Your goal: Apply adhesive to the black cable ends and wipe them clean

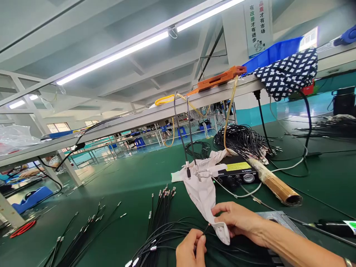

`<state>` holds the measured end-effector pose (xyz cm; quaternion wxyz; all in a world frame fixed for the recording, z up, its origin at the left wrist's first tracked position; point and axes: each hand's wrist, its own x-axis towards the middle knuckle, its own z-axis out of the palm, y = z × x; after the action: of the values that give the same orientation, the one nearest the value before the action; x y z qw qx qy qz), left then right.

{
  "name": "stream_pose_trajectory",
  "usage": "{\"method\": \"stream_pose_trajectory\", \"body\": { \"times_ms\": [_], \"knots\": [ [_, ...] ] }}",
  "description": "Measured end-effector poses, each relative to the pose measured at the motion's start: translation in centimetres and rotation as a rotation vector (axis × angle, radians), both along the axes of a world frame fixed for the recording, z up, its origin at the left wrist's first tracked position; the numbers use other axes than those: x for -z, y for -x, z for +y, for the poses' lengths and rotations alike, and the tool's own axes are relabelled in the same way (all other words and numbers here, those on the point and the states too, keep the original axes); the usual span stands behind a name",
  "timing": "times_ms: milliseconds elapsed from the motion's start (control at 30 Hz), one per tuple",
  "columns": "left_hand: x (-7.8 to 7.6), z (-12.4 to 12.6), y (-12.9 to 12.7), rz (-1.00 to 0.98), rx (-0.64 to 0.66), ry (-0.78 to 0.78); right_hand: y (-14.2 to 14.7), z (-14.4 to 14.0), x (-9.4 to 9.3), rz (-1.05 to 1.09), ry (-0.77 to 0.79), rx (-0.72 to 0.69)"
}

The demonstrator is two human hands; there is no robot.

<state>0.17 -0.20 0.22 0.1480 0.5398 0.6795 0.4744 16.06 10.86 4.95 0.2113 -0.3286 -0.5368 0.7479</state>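
Observation:
My left hand [191,247] is closed in a pinch on the end of a thin black cable [206,228], in the lower middle of the view. Just to its right, my right hand [239,221] grips the lower part of a white cloth [200,193], with thumb and fingers closed on it. The cable tip reaches the cloth's edge near the right fingers; whether it touches cannot be made out. Beneath and left of my hands lies a bundle of black cables [162,211] with small metal ends. More black cables [79,241] are spread at the lower left.
Behind the cloth stands a black box [236,171] with a gauge. A cardboard tube [275,183] lies to its right, with coiled black cables [240,139] behind. A metal shelf beam [133,124] crosses above the green table [125,178]. A blue tape dispenser [35,198] sits left.

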Motion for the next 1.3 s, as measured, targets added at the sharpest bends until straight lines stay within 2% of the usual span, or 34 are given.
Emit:
{"method": "stream_pose_trajectory", "body": {
  "times_ms": [67,200,300,567,800,967,1133,1300],
  "knots": [
    [0.0,0.1,-0.1,-0.099,0.05,0.019,0.4,0.0,0.1,-0.023,-0.038,-0.011],
    [-0.4,0.3,-0.2,-0.481,0.161,0.068,0.9,0.2,0.0,0.001,-0.055,-0.072],
    [-0.8,0.3,-0.1,-0.614,0.191,0.073,1.2,0.3,-0.3,0.036,-0.04,-0.134],
    [-0.8,0.2,0.1,-0.666,0.202,0.094,1.6,0.4,-0.6,0.009,-0.098,-0.17],
    [-1.3,0.0,-0.4,-0.605,0.19,0.096,1.7,0.3,-0.3,-0.039,-0.284,-0.166],
    [-1.3,0.0,-0.6,-0.588,0.2,0.109,1.2,0.6,-0.3,-0.075,-0.355,-0.186],
    [-1.3,0.1,-0.6,-0.579,0.199,0.105,1.7,0.2,-0.4,-0.07,-0.44,-0.117],
    [-1.4,0.0,-0.4,-0.574,0.167,0.099,1.6,0.9,0.3,0.002,-0.356,-0.011]
  ]
}}
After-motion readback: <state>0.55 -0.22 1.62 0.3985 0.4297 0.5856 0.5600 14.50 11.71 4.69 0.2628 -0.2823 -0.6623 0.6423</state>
